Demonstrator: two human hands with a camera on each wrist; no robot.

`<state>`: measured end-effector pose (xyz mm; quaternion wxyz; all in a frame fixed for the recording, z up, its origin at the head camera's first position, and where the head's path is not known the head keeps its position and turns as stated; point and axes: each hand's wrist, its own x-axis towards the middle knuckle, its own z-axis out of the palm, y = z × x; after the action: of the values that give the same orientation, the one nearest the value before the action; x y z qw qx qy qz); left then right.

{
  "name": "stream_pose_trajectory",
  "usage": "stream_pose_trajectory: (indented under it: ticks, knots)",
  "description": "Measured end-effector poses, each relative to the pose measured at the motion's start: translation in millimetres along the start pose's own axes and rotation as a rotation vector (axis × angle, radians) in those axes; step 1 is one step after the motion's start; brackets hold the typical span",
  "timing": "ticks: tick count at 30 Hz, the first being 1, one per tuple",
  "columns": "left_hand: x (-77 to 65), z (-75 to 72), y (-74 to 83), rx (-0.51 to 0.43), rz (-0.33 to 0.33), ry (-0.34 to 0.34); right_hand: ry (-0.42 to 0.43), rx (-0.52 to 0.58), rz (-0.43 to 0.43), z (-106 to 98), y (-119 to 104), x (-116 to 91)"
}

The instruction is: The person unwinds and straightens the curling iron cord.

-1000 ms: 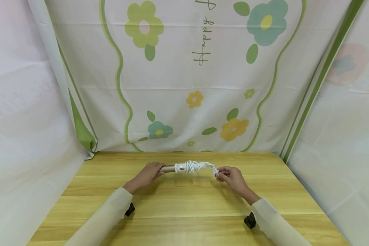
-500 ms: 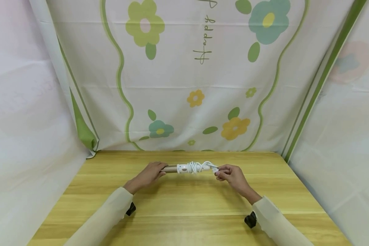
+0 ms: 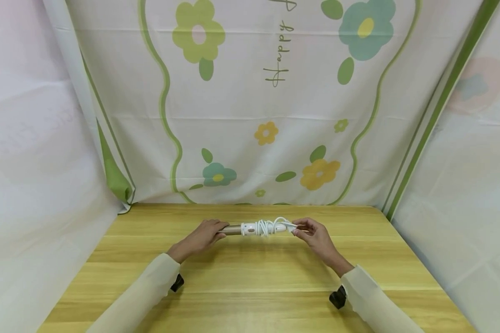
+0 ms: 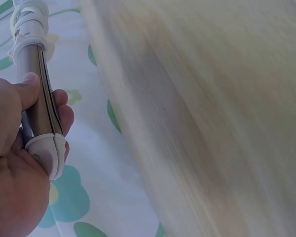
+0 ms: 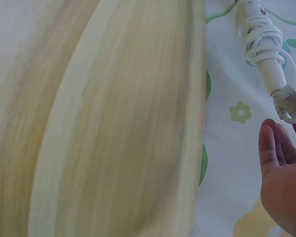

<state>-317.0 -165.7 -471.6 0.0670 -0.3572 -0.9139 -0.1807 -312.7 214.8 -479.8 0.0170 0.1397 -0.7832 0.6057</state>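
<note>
A hair straightener with a gold-brown barrel (image 3: 232,230) and a white handle (image 5: 271,69) is held level above the far part of the table. My left hand (image 3: 200,238) grips its barrel near the white end cap (image 4: 48,154), thumb along one side and fingers round the other. White cord (image 3: 263,227) winds several times round the handle, with a loose loop (image 5: 292,61) standing off it. At the handle's tail end, my right hand (image 3: 318,241) pinches the white plug (image 5: 286,101) between thumb and finger; its other fingers extend below. Part of the plug is hidden by the fingertips.
A wooden table (image 3: 250,277) stretches beneath both arms, its far edge against a hanging flowered cloth (image 3: 266,101). Pale cloth walls (image 3: 479,194) close in the left and right sides. Black wrist cameras (image 3: 338,297) sit under the sleeves.
The right hand has brought the plug in close to the handle's end, and the loose cord has bowed up into a loop. The left hand keeps its grip, nearly unmoved.
</note>
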Motion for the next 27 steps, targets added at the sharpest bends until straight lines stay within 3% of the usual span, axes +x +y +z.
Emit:
stream_pose_trajectory:
  ticks: [3,11,14,18,27]
  knots:
    - [1.0,0.8,0.6,0.003,0.008,0.006,0.005,0.039,-0.022,0.0,-0.3,0.7]
    - [3.1,1.7,2.1,0.009,0.016,0.037,0.037,0.011,-0.052,-1.5,-1.8,1.7]
    - [3.5,1.3,2.7,0.018,0.019,0.046,0.03,0.001,-0.051,-0.1,-13.2,-1.6]
    - [3.7,1.5,3.4,0.033,0.03,0.064,0.043,-0.062,-0.056,3.1,-21.9,-2.9]
    - [4.9,2.8,4.7,0.067,0.039,0.093,0.132,-0.252,-0.152,10.5,-6.2,3.1]
